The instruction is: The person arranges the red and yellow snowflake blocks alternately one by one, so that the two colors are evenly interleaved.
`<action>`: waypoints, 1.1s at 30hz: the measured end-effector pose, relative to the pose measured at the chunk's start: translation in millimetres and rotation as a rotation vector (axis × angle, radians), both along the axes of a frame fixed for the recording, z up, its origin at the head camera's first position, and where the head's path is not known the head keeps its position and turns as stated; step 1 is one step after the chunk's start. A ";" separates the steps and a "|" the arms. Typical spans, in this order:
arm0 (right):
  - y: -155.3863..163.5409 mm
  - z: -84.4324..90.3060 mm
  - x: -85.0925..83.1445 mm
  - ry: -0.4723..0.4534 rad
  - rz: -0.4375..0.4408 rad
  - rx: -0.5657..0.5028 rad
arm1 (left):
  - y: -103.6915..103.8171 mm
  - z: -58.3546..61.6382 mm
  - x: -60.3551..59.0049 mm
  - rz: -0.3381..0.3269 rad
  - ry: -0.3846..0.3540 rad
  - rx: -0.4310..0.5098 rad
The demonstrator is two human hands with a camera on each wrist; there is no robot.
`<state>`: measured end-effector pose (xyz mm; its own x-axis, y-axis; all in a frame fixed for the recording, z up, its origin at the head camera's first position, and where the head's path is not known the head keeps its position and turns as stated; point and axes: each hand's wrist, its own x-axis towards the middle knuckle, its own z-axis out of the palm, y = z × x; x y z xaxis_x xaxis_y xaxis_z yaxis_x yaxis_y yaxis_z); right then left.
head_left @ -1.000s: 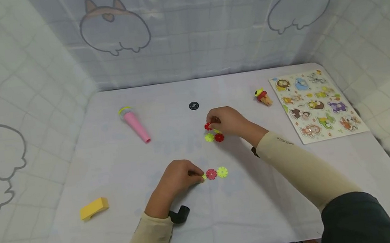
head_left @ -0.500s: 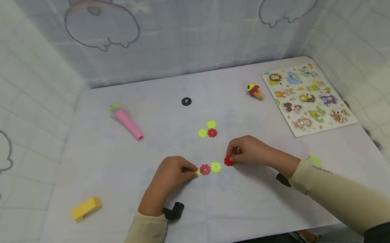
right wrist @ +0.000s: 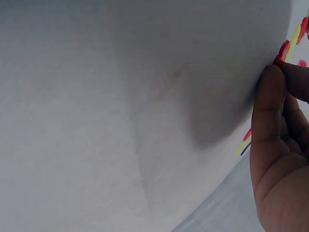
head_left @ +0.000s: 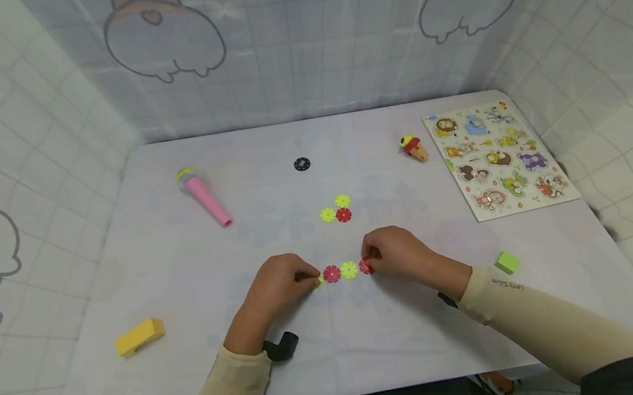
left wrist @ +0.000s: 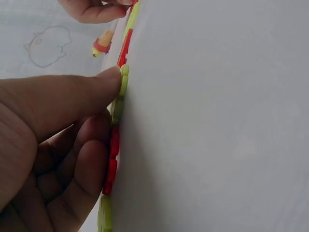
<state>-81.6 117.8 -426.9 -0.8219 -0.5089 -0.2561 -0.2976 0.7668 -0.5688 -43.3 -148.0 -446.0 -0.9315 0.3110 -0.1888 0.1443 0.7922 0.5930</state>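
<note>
Right hand (head_left: 394, 253) brought its pinched red disc (head_left: 365, 267) against the left-right row (head_left: 340, 272); left hand (head_left: 279, 283) pinches the other end

From the head view, my left hand (head_left: 279, 285) covers most of the yellow disc (head_left: 319, 280) at the row's left end. My right hand (head_left: 394, 253) hides part of the red disc (head_left: 364, 267). Puzzle board (head_left: 498, 159) pictures are too small to identify.

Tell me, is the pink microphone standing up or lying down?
Lying down: the pink microphone rests lengthwise on the table, far from both hands.
</note>
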 end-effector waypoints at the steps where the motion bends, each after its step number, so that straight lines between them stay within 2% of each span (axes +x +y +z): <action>1: -0.2 0.1 -0.2 -0.001 0.002 0.003 | 0.6 1.1 0.4 -0.004 0.007 -0.007; 5: 1.0 -0.5 -2.8 -0.022 0.002 -0.019 | 2.6 3.6 1.2 -0.017 0.023 -0.032; 9: 5.5 1.2 -10.0 -0.034 -0.040 -0.067 | 6.1 5.0 0.2 -0.027 0.042 -0.025; 13: 3.5 4.9 -26.3 -0.008 -0.079 -0.067 | 14.9 5.9 -3.7 -0.062 0.078 0.014; 18: -15.6 7.1 -54.9 0.042 -0.106 0.015 | 31.3 5.6 -9.9 -0.130 0.092 0.014; 24: -47.7 5.4 -83.0 0.132 0.010 0.174 | 36.8 5.0 -10.6 -0.092 0.047 -0.007; 28: -61.8 4.6 -89.7 0.143 0.078 0.228 | 36.1 2.4 -9.1 -0.080 0.057 0.037; 33: -73.2 4.8 -92.3 0.164 0.113 0.278 | 32.4 -1.1 -10.9 -0.088 0.083 0.078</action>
<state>-173.8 44.7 -422.1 -0.8057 -0.5288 -0.2669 -0.4600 0.8424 -0.2806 -54.2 -115.6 -447.1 -0.9113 0.4029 -0.0846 0.2622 0.7265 0.6352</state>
